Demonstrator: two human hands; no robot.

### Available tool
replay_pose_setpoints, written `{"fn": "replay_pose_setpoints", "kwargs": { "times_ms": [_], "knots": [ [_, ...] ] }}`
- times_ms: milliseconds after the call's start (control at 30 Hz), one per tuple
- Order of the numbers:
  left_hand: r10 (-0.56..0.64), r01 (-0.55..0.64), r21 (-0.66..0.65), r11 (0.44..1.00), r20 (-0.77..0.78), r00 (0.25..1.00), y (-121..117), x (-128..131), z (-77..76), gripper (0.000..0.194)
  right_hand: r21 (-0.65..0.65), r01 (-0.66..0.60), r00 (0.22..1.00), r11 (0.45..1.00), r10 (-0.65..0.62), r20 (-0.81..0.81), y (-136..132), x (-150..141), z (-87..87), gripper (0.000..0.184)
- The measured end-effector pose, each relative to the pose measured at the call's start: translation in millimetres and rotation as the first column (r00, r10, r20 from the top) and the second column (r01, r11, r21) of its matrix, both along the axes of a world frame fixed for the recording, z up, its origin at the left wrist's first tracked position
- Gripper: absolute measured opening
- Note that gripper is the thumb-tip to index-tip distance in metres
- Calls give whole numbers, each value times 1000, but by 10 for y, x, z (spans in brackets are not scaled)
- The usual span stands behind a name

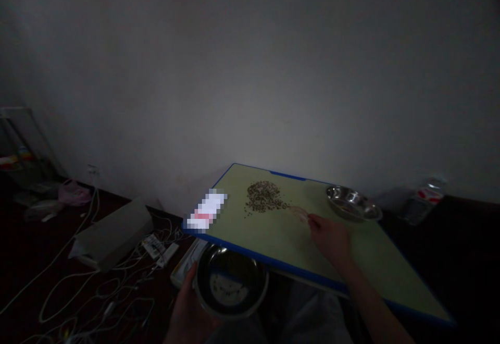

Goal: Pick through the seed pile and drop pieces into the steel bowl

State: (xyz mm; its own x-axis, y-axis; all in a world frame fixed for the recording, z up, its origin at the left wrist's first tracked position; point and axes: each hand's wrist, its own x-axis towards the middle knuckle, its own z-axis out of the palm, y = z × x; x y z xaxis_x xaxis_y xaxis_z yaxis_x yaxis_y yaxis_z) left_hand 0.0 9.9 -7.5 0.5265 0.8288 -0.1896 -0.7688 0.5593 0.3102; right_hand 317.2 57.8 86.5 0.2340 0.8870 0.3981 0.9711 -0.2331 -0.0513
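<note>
My left hand (190,305) grips a metal bowl (203,297) by its side, just below the front edge of the table. A few small dark bits lie on the bowl's bottom. My right hand (330,237) is closed on the end of a pale, thin, flat tool (299,212), whose exact kind I cannot make out. The tool's far end touches or nearly touches the right side of a loose spread of small dark beans or seeds (263,196). They lie on the light green tabletop with a blue rim (250,255).
A second metal bowl (353,204) stands at the table's right back. At the left corner lies a blurred-out bright phone-like rectangle (206,211). On the floor are a long box (113,234), tangled cables (113,286) and a pink bag (74,193). A clear plastic container (425,198) sits right.
</note>
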Motion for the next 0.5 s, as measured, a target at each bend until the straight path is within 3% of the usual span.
{"fn": "replay_pose_setpoints", "kwargs": {
  "times_ms": [133, 500],
  "knots": [
    [50, -62, -76, 995, -160, 986, -6, -15, -27, 31, -54, 19, 1000, 998, -18, 23, -31, -103, -3, 31],
    [41, -50, -91, 995, -101, 994, -28, 7, 61, 33, -11, -220, 975, 976, 219, -24, 151, -222, -57, 28]
  ]
}}
